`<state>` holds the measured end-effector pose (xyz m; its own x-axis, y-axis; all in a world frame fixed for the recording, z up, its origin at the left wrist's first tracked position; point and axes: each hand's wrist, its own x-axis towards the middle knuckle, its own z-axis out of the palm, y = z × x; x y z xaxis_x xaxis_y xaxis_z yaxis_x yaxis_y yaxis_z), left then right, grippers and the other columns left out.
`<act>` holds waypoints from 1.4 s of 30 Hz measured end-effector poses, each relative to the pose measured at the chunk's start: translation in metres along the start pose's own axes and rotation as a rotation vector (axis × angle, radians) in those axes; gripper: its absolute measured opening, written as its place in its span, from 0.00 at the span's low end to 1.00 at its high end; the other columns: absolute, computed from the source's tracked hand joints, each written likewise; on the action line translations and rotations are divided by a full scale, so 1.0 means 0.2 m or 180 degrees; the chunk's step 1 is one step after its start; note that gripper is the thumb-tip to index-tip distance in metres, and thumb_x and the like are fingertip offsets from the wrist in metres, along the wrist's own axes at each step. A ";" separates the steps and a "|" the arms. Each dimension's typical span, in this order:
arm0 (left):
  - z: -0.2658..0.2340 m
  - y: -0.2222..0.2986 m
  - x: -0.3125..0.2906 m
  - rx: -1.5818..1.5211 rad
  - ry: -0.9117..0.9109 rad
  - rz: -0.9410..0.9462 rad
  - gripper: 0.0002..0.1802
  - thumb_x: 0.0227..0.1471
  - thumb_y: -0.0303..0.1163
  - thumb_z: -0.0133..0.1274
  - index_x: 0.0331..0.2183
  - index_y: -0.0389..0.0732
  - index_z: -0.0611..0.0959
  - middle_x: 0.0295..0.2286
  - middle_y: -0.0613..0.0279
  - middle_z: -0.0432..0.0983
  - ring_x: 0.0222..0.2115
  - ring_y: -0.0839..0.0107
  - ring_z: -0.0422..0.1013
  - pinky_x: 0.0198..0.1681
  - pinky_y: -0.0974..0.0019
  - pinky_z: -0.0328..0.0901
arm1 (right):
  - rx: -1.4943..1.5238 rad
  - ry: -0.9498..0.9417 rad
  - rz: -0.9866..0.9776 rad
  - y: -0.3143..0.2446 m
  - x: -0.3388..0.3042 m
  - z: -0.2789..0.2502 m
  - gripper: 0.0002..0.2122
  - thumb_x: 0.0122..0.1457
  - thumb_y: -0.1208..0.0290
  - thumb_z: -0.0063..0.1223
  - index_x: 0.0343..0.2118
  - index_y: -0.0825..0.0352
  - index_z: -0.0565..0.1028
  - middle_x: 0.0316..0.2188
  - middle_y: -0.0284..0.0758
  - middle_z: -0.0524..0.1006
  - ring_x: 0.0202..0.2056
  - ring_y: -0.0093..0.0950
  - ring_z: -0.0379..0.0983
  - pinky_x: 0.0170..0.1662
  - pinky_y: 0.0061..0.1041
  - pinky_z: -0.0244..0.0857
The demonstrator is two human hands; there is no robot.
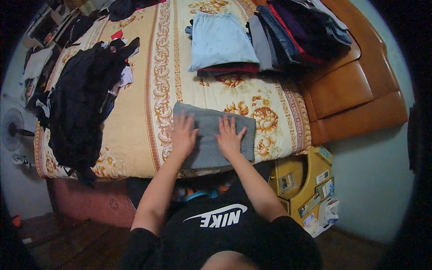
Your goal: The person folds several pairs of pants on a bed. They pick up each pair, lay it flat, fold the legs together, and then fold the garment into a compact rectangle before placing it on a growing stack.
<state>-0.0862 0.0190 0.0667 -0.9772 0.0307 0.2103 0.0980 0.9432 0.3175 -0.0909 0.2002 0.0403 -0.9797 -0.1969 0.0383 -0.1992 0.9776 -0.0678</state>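
Observation:
A grey folded garment (207,139) lies flat near the front edge of the bed; its exact kind I cannot tell. My left hand (183,137) rests palm down on its left part, with the fingers spread and slightly blurred. On the right part lies my right hand (229,137), also flat, fingers apart. Neither hand grips anything. Beyond the garment sits a stack of folded clothes topped by light blue shorts or trousers (221,42), with dark red cloth showing underneath.
Folded dark clothes and jeans (288,36) are piled at the far right, against a brown leather headboard (355,85). A heap of black clothes (83,99) covers the bed's left side. A yellow cabinet (315,180) stands at the near right; a fan (13,129) is at far left.

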 end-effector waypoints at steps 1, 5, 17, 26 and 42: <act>0.02 0.05 0.08 0.0282 -0.0405 0.0236 0.28 0.50 0.45 0.44 0.52 0.51 0.61 0.55 0.57 0.51 0.56 0.58 0.45 0.55 0.44 0.40 | 0.0097 0.0106 -0.0054 -0.01 0.03 0.05 0.29 0.53 0.55 0.42 0.57 0.58 0.52 0.60 0.31 0.45 0.60 0.34 0.40 0.51 0.64 0.36; 0.20 -0.09 0.20 0.0250 -0.0707 0.0225 0.31 0.51 0.47 0.41 0.55 0.52 0.56 0.57 0.58 0.45 0.58 0.59 0.41 0.56 0.42 0.35 | 0.0106 0.0141 0.0048 0.10 0.10 0.08 0.29 0.53 0.55 0.43 0.57 0.58 0.52 0.59 0.30 0.47 0.59 0.35 0.42 0.51 0.62 0.37; 0.11 -0.33 0.31 -0.3029 -0.0799 -0.2337 0.36 0.36 0.29 0.61 0.48 0.34 0.64 0.39 0.46 0.68 0.40 0.60 0.66 0.44 0.61 0.60 | 0.5281 -0.1189 0.2380 0.58 0.13 -0.03 0.28 0.42 0.74 0.60 0.47 0.73 0.61 0.39 0.40 0.71 0.40 0.34 0.69 0.46 0.29 0.62; -0.85 -0.28 0.38 -0.3094 -0.0452 -0.0409 0.17 0.39 0.18 0.54 0.36 0.36 0.74 0.31 0.65 0.72 0.33 0.74 0.68 0.38 0.70 0.63 | 0.4525 -0.0510 -0.0083 0.55 0.25 -0.80 0.18 0.42 0.84 0.52 0.40 0.67 0.68 0.34 0.30 0.72 0.37 0.26 0.68 0.43 0.25 0.62; 0.01 -0.49 -0.61 -0.0810 0.1096 -0.0244 0.04 0.35 0.24 0.49 0.20 0.37 0.71 0.26 0.52 0.67 0.30 0.56 0.64 0.33 0.62 0.60 | 0.2675 0.1160 0.0792 0.43 -0.33 0.10 0.16 0.43 0.88 0.42 0.30 0.61 0.76 0.42 0.40 0.67 0.44 0.39 0.65 0.46 0.30 0.60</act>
<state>0.0228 -0.0776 0.0087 -0.8677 -0.1891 0.4597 0.1130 0.8255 0.5529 -0.0435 0.2965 0.0118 -0.9568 0.1840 0.2252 -0.0768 0.5870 -0.8059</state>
